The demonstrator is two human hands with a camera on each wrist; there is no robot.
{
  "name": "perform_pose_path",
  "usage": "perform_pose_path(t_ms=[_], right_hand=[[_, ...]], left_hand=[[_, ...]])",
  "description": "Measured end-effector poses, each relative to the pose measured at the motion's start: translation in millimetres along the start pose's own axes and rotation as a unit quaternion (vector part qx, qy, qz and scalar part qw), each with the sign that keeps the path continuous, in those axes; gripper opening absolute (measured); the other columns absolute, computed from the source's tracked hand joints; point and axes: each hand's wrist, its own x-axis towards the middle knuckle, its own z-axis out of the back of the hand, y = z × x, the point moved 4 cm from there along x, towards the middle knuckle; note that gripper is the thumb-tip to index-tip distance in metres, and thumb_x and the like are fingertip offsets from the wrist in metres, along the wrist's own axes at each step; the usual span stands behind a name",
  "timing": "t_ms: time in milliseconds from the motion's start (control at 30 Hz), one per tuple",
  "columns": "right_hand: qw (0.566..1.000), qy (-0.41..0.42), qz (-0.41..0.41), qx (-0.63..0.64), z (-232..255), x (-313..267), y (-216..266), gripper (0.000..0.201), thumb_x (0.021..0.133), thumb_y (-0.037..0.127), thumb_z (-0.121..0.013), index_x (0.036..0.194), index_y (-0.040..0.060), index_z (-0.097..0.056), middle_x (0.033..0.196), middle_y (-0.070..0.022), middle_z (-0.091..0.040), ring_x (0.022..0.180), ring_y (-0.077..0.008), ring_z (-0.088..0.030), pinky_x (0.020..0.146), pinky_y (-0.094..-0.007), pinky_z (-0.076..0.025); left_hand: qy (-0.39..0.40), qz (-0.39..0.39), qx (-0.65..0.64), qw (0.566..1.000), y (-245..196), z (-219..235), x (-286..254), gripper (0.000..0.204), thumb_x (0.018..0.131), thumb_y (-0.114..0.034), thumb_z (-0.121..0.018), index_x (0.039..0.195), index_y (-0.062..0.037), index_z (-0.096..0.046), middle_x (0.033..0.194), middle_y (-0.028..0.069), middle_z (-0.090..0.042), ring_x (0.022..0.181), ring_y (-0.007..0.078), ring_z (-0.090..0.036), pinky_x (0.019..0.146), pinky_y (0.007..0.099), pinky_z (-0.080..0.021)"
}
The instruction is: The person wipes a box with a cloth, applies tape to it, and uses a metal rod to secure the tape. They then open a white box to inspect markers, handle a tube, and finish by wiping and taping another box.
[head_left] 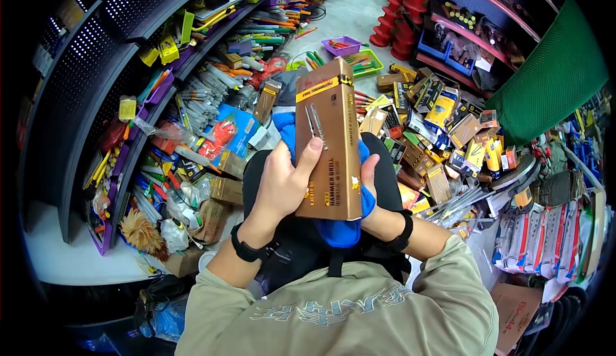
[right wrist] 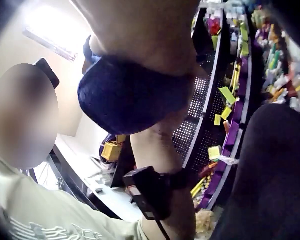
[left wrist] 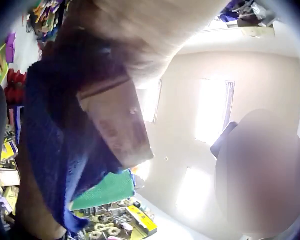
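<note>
In the head view, your left grip (head_left: 290, 175) holds the brown box (head_left: 337, 143) above your lap (head_left: 390, 179), thumb on its front; keep it steady. Your right grip (head_left: 369, 173) backs it with the blue cloth (head_left: 338, 231); its fingers are hidden, so I cannot tell how tightly. In the left wrist view, the cloth hangs beside the box; gather it flat. In the right wrist view, the cloth hides the box; press gently.
</note>
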Motion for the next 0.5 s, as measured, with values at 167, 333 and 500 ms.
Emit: perform_pose_path(t_ms=[167, 333, 500], right_hand=[[0.881, 0.008, 0.259, -0.395, -29.2, 12.8, 35.2, 0.091, 0.105, 0.065, -0.023, 0.164, 0.001, 0.006, 0.172, -0.0209, -0.004, 0.158, -0.0337, -0.015, 0.126, -0.0444, -0.017], [0.718, 0.107, 0.38, -0.574, -35.8, 10.2, 31.4, 0.081, 0.109, 0.055, -0.03, 0.162, -0.0048, -0.018, 0.166, -0.0328, -0.016, 0.155, -0.0501, -0.014, 0.125, -0.0546, -0.013], [0.658, 0.135, 0.367, -0.643, -51.1, 23.0, 66.5, 0.069, 0.108, 0.04, -0.043, 0.159, -0.0046, -0.03, 0.165, -0.0318, -0.022, 0.154, -0.0506, -0.018, 0.124, -0.0553, -0.018]], left_hand=[[0.044, 0.015, -0.244, 0.969, 19.1, -23.2, -10.5, 0.075, 0.105, -0.06, -0.046, 0.151, -0.0008, -0.039, 0.139, 0.0143, -0.058, 0.126, 0.0226, -0.059, 0.108, 0.0357, -0.046], [0.099, 0.082, -0.47, 0.873, 26.4, -39.1, -12.0, 0.067, 0.107, -0.055, -0.045, 0.154, -0.0081, -0.038, 0.143, 0.0091, -0.057, 0.129, 0.0168, -0.058, 0.107, 0.0357, -0.049], [0.123, 0.154, -0.413, 0.889, 40.4, -57.5, -29.0, 0.057, 0.111, -0.049, -0.037, 0.153, -0.011, -0.04, 0.143, 0.0071, -0.057, 0.128, 0.0163, -0.058, 0.108, 0.0364, -0.049]])
